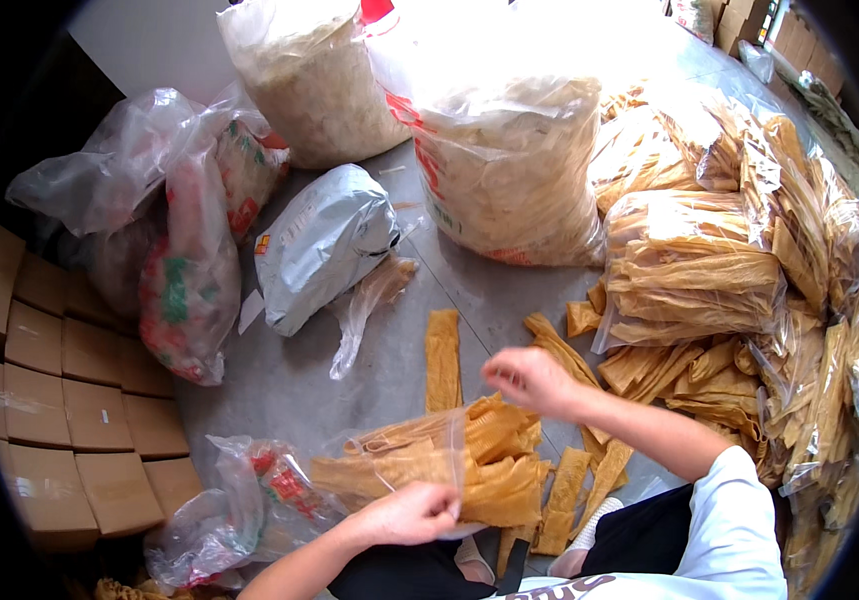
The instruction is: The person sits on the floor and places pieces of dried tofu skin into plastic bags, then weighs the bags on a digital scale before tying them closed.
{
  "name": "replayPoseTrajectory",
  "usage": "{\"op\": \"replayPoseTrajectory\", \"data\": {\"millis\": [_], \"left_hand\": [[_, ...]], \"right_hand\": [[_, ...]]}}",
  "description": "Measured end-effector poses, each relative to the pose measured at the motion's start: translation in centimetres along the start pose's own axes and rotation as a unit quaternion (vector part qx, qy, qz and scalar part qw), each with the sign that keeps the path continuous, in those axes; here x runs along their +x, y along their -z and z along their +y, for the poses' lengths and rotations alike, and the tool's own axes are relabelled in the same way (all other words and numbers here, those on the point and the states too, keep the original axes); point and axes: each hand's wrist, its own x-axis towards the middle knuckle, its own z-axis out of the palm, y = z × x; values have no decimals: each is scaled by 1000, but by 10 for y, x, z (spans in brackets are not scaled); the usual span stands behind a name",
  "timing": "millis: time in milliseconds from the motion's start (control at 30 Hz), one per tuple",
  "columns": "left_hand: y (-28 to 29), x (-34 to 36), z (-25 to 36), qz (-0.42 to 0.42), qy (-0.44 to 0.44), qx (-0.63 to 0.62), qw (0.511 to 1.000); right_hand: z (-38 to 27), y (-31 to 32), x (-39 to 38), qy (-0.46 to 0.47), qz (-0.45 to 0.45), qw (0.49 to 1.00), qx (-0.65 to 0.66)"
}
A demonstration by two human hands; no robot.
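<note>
The bag (399,440) lay crosswise, left hand (411,513) nearer, apparently pinching its rim, right hand (529,382) apart beyond its mouth, hold unclear.

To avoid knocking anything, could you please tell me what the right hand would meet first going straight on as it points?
The right hand points leftward; first in that line seems the tan strip lying just left of it on the floor, though depth is unclear and the hand might pass above.

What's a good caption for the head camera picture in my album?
Left hand at a clear bag of golden strips, right hand near their uncovered ends, cardboard boxes at left.
</note>
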Motion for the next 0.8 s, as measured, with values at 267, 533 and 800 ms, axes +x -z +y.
{"op": "replayPoseTrajectory", "data": {"millis": [267,533,800], "left_hand": [[8,19,13,-163,-19,160,973],[13,27,5,-203,-15,124,971],[17,33,-2,-94,-13,-1,995]], "right_hand": [[95,-95,33,38,-249,936,-244],[99,-170,22,138,-318,828,-441],[100,-98,-7,-54,-404,852,-330]]}}
